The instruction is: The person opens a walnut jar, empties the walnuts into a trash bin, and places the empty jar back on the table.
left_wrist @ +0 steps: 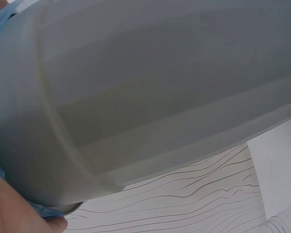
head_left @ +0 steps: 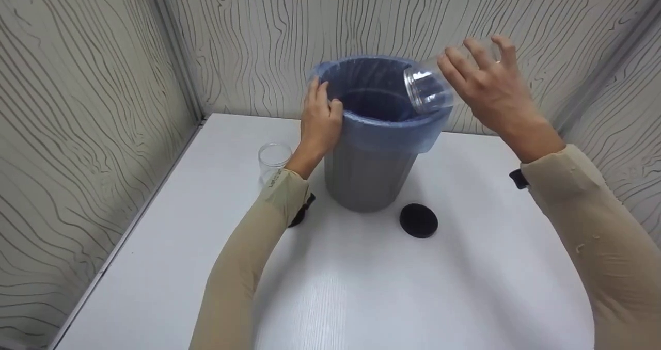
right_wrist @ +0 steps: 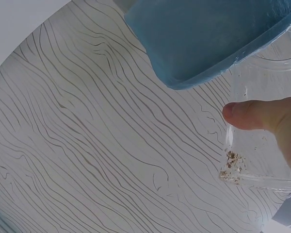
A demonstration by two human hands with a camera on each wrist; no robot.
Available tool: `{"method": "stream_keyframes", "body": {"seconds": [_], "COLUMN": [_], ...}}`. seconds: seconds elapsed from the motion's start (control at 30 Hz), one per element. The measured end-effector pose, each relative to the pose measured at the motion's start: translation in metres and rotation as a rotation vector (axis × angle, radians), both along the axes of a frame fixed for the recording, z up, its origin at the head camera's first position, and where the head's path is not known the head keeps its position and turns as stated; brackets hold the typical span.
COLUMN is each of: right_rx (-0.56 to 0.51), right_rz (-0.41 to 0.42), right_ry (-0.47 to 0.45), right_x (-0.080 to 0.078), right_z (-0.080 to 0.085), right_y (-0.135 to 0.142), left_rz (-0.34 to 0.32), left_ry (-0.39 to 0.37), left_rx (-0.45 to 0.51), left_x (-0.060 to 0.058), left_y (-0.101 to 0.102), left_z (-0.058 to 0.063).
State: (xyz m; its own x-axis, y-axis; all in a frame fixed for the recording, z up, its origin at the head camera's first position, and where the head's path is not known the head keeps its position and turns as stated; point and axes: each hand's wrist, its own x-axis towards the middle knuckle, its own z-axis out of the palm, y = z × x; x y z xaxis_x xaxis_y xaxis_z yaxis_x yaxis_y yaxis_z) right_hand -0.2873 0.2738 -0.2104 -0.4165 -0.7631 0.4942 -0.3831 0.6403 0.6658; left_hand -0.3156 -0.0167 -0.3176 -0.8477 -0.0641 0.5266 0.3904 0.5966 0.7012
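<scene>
A grey trash can (head_left: 366, 179) stands on the table, its rim draped with a blue bag (head_left: 387, 136). My left hand (head_left: 321, 120) holds the can at the left of its rim, over the bag. My right hand (head_left: 490, 81) grips a clear jar (head_left: 433, 89), tipped on its side with the mouth over the can's right rim. Some brown crumbs (right_wrist: 233, 160) cling near the jar's bottom in the right wrist view. What lies deep in the can is hidden.
Another clear jar (head_left: 273, 156) stands left of the can, partly behind my left wrist. A black lid (head_left: 419, 220) lies in front of the can on the white table (head_left: 361, 288). A black object (head_left: 297, 218) is partly hidden by my left sleeve. Patterned walls (head_left: 268, 45) enclose the table.
</scene>
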Motion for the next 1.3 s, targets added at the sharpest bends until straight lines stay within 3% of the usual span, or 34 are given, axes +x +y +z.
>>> {"method": "stream_keyframes", "body": {"seconds": [0.3, 0.67, 1.3], "right_rx": [-0.003, -0.084, -0.036], "right_rz": [-0.008, 0.067, 0.022], "right_ry": [-0.002, 0.019, -0.004], "right_x": [0.0002, -0.0062, -0.0044], "right_z": [0.0, -0.0026, 0.0012], "right_y": [0.0, 0.0007, 0.0004], "left_rz": [-0.004, -0.033, -0.024], "left_ry": [0.003, -0.026, -0.01], "left_rx": [-0.005, 0.019, 0.01], "left_x": [-0.0017, -0.0007, -0.0022], "left_y": [-0.0002, -0.0014, -0.0002], "left_z": [-0.0001, 0.0005, 0.0011]}}
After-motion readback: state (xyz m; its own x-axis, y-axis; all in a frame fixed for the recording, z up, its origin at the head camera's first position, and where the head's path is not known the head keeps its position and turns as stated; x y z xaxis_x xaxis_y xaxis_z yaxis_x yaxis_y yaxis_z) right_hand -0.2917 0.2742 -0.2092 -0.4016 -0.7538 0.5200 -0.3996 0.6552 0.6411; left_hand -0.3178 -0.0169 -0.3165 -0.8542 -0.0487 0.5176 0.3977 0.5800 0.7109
